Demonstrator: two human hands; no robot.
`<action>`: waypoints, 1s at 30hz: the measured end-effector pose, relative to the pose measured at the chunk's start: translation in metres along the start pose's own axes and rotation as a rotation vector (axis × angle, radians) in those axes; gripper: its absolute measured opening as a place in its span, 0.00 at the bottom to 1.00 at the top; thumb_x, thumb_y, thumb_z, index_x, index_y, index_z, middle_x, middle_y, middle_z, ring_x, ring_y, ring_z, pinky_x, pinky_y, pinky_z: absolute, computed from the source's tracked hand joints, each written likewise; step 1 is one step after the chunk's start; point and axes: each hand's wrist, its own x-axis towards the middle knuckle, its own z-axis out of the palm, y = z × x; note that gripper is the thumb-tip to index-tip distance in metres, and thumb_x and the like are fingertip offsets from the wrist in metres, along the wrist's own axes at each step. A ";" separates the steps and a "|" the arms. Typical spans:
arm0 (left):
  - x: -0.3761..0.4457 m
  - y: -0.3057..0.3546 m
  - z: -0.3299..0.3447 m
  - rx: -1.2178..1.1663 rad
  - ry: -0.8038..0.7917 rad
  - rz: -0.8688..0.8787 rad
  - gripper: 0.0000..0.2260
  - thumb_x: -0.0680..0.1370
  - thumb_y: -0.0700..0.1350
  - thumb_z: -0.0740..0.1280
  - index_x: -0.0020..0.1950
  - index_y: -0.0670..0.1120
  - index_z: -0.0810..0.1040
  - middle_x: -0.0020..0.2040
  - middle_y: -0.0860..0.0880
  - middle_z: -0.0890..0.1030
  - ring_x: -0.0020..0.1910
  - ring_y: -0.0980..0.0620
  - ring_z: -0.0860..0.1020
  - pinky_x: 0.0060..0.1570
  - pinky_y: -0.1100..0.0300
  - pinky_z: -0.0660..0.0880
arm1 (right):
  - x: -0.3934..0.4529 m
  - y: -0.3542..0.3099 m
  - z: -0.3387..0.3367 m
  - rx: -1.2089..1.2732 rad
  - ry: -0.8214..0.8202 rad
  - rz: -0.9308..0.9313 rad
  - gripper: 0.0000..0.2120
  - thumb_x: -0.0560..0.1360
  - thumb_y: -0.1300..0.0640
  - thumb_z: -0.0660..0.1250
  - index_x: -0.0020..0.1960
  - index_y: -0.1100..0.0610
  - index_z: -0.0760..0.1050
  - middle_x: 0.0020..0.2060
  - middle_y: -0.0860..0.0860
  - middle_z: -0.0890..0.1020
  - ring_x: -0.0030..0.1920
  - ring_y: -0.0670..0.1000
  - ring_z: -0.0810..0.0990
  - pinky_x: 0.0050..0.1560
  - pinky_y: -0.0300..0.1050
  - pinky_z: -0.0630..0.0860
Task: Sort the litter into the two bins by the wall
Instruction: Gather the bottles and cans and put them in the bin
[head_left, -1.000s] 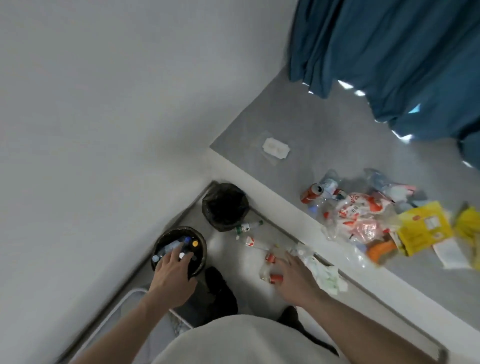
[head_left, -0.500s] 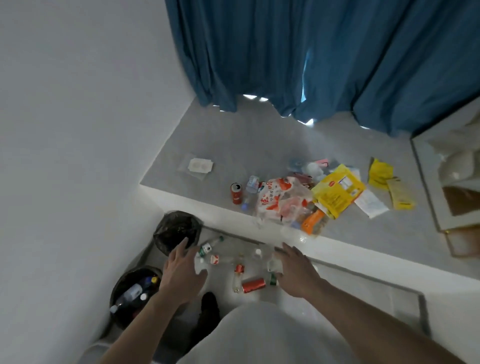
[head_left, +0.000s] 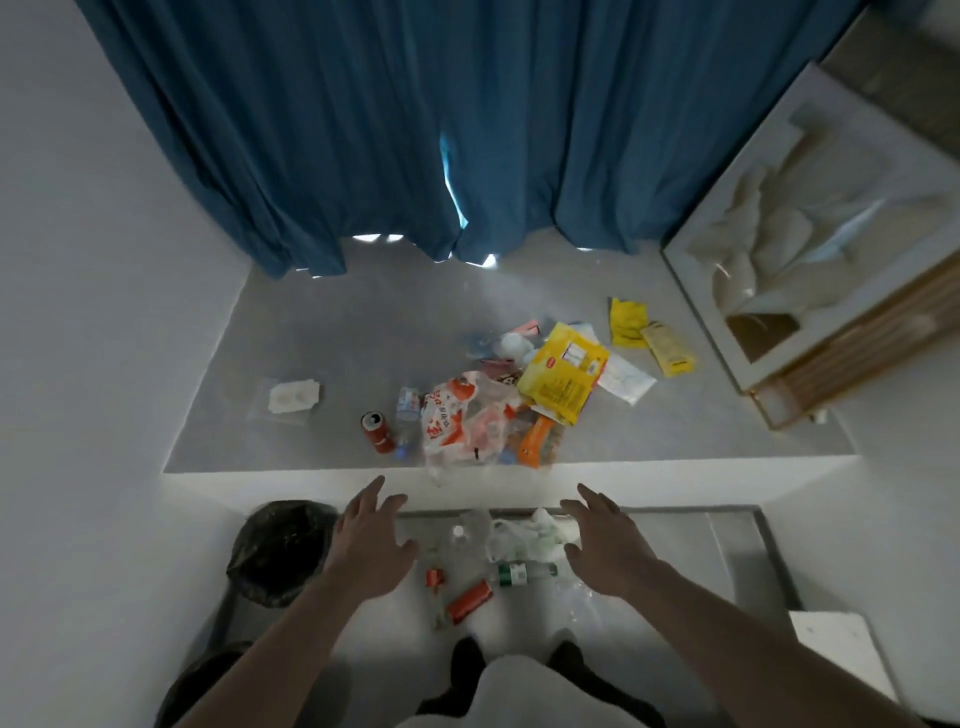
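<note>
Progress: early to middle, by my judgement; most of the litter is unsorted and neither hand carries anything.
Platform (head_left: 332, 332): grey raised step below the blue curtain (head_left: 363, 130), far side of the scene; it bears the biggest heap.
Heap on platform: crumpled red-and-white plastic bag (head_left: 457, 421) at its middle, yellow packet (head_left: 563, 379) to the right of it, two smaller yellow wrappers (head_left: 649, 338) farther right, red can (head_left: 376, 431) to the left, white tray in clear wrap (head_left: 291, 397) well apart at far left.
Bins: black-lined bin (head_left: 280, 551) at near left by the wall, just left of the left hand; a second dark bin (head_left: 208, 686) at the bottom left edge, contents not visible.
Floor litter: white plastic bag (head_left: 524, 535), green-labelled bottle (head_left: 519, 572), red can on floor (head_left: 470, 600), small red-capped piece (head_left: 435, 578), all between the two hands.
Left hand (head_left: 371, 548): palm down, fingers spread and straight, holding nothing, reaching toward the platform edge.
Right hand (head_left: 605, 548): likewise spread and unloaded, above the white plastic bag's right side.
</note>
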 end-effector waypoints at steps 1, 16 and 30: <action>0.003 0.007 0.001 0.000 -0.009 0.011 0.31 0.78 0.59 0.65 0.80 0.55 0.61 0.83 0.51 0.46 0.81 0.44 0.50 0.77 0.44 0.57 | -0.002 0.008 -0.001 0.007 0.005 0.018 0.31 0.78 0.50 0.63 0.79 0.48 0.59 0.81 0.51 0.51 0.80 0.55 0.53 0.78 0.52 0.58; 0.039 0.148 0.048 0.018 0.003 -0.038 0.30 0.78 0.60 0.66 0.79 0.55 0.63 0.83 0.50 0.49 0.80 0.45 0.55 0.76 0.47 0.61 | 0.009 0.169 -0.044 0.026 -0.012 0.013 0.31 0.78 0.49 0.62 0.79 0.48 0.58 0.81 0.51 0.51 0.80 0.54 0.54 0.78 0.51 0.59; -0.015 0.265 0.119 -0.231 0.119 -0.373 0.30 0.75 0.59 0.70 0.76 0.55 0.69 0.82 0.50 0.53 0.78 0.43 0.60 0.73 0.46 0.65 | 0.048 0.301 -0.099 -0.171 -0.193 -0.178 0.29 0.79 0.49 0.60 0.79 0.50 0.59 0.81 0.51 0.52 0.78 0.56 0.58 0.74 0.53 0.64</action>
